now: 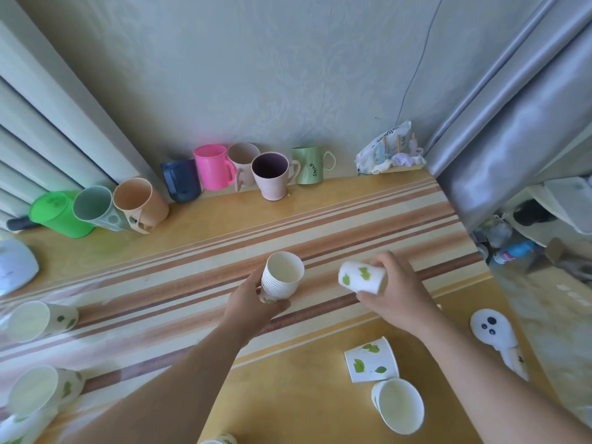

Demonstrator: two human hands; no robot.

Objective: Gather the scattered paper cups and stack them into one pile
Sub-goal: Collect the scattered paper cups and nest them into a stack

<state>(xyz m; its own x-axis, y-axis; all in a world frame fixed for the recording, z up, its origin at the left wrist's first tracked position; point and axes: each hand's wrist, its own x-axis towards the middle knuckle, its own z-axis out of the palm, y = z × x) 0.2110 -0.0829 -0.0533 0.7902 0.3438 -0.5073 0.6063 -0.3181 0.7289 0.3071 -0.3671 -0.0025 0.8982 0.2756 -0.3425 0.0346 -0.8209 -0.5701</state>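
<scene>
My left hand (pixel 253 307) grips a stack of several nested white paper cups (pixel 282 280), mouth up and tilted away. My right hand (pixel 395 294) holds a single white cup with green leaves (pixel 362 277) on its side, its base pointing left toward the stack, a short gap apart. Near my right forearm one leaf cup stands upside down (pixel 371 360) and another lies with its mouth toward me (pixel 398 405). More loose cups lie at the left edge: one at mid height (pixel 35 320), one lower (pixel 41 390). A cup rim (pixel 221 439) shows at the bottom edge.
The striped yellow tablecloth (pixel 198 277) covers the table. Plastic mugs line the wall: green (pixel 61 213), grey (pixel 96 208), orange (pixel 141 203), navy (pixel 181 179), pink (pixel 213 166), purple-lined (pixel 272 174), light green (pixel 309 165). A white ghost-shaped object (pixel 496 334) lies right; a bag (pixel 387 149) sits far right.
</scene>
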